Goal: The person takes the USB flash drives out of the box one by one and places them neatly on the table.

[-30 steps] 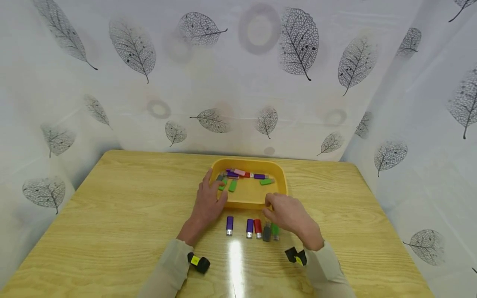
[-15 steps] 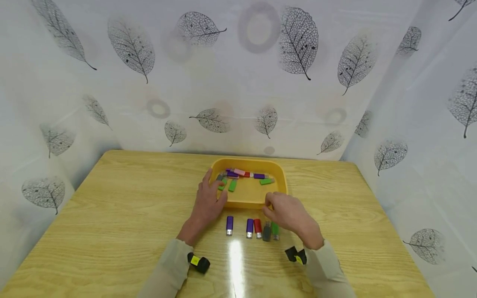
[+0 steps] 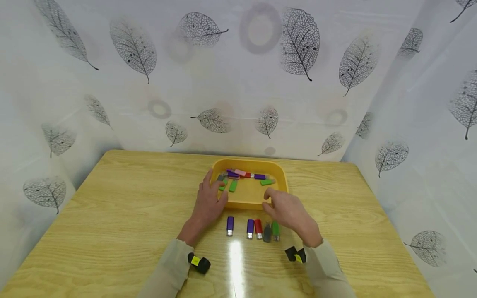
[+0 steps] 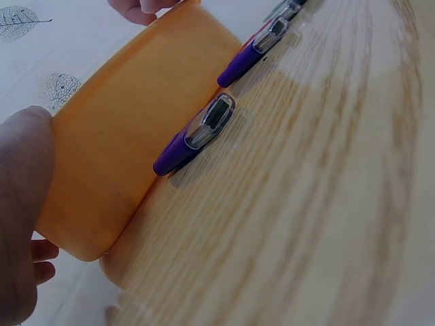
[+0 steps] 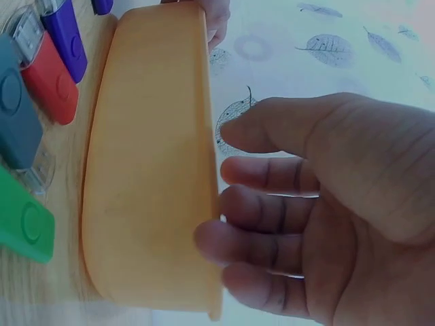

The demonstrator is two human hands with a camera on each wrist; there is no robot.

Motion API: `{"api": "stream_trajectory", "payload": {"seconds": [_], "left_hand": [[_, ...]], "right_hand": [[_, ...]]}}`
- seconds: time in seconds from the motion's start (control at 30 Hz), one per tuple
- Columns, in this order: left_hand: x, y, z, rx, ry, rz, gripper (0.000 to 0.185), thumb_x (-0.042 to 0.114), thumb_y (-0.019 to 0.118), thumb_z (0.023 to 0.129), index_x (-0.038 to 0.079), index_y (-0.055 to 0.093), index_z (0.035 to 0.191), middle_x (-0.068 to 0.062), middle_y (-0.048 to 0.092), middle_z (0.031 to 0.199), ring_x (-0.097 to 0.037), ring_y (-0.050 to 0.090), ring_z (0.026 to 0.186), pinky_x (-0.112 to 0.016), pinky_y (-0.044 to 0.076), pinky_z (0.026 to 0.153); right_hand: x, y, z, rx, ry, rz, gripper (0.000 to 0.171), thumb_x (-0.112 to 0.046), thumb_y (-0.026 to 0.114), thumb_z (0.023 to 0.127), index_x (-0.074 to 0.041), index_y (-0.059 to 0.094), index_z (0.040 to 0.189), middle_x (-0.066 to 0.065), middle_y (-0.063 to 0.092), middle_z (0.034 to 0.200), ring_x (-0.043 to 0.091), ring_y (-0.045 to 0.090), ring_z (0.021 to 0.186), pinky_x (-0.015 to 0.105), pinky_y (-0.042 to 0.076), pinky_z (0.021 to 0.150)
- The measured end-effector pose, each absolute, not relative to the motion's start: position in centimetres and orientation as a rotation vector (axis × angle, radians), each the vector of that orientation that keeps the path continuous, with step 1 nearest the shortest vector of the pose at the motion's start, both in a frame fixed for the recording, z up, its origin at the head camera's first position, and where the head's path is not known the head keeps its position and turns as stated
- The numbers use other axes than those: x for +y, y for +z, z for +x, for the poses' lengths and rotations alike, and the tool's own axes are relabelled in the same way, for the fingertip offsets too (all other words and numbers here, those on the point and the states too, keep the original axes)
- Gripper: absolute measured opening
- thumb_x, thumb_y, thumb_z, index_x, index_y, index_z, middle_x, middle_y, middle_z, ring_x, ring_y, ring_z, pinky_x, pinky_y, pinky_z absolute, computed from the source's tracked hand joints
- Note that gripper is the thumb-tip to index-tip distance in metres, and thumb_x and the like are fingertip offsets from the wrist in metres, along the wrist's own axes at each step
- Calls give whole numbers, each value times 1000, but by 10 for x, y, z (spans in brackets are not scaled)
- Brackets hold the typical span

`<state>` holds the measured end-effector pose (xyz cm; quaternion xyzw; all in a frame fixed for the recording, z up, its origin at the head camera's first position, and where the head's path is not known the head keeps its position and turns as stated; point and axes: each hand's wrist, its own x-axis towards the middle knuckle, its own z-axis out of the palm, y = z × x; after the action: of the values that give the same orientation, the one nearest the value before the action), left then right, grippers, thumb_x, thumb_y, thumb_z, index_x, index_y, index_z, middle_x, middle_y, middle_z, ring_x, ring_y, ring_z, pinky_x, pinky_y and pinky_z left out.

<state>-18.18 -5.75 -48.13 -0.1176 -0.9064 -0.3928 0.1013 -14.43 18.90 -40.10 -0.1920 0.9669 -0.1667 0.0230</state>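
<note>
The yellow tray [image 3: 249, 202] sits at the middle of the wooden table [image 3: 112, 215], its long axis running left to right across the person's front. The left hand [image 3: 207, 202] rests against the tray's near-left corner, fingers fairly straight and laid up over the rim toward the drives at that end; it grips nothing that I can see. The right hand [image 3: 286, 210] is at the near-right part of the rim, fingers apart and loosely bent over the edge. The right wrist view shows those fingers [image 5: 272, 204] spread beside the tray wall [image 5: 149, 170], holding nothing.

Inside the tray a jumble of USB drives [image 3: 244, 176] lies mostly along the far wall: purple, pink, red and green. The green ones at the left end are just beside the left fingertips, so that hand is nearer to them. A green drive at the right end [image 3: 266, 181] lies just beyond the right hand.

Between the tray and the person, a row of drives lies on the table, each pointing away from the tray: a purple one [image 3: 230, 225] alone on the left, then purple, red, grey and green [image 3: 275, 230] close together, the last nearly under the right hand.
</note>
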Motion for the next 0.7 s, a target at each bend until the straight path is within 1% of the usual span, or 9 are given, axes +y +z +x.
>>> {"api": "stream_trajectory", "payload": {"seconds": [0.2,0.4,0.6,0.7], "left_hand": [[-58,-482,-182,-2668,-1150,-357,35,28,51,95,3,63,116,-17,16,163,-41,41,126,-57,35,106],[-58,-481,-182,-2663,-1160,-357,35,28,51,95,3,63,115,-16,16,163,-41,41,125,-57,35,105],[-58,-482,-182,-2666,-1154,-348,34,28,50,95,4,62,116,-15,16,163,-40,41,125,-56,36,106],[-57,-482,-183,-2664,-1152,-349,34,28,51,95,4,63,116,-15,17,163,-40,40,126,-56,36,106]], "right_hand": [[192,-404,-150,3006,-567,-609,20,-24,62,94,-8,63,106,-7,46,58,8,39,46,23,30,43],[191,-406,-157,3029,-574,-615,22,-25,62,94,-7,65,106,-6,44,56,8,35,45,23,27,43],[189,-407,-165,3046,-593,-608,18,-22,65,93,-7,68,101,-6,47,58,9,39,47,24,29,43],[190,-408,-169,3059,-627,-608,18,-22,65,93,-7,67,102,-6,49,60,9,39,47,24,31,44]]}}
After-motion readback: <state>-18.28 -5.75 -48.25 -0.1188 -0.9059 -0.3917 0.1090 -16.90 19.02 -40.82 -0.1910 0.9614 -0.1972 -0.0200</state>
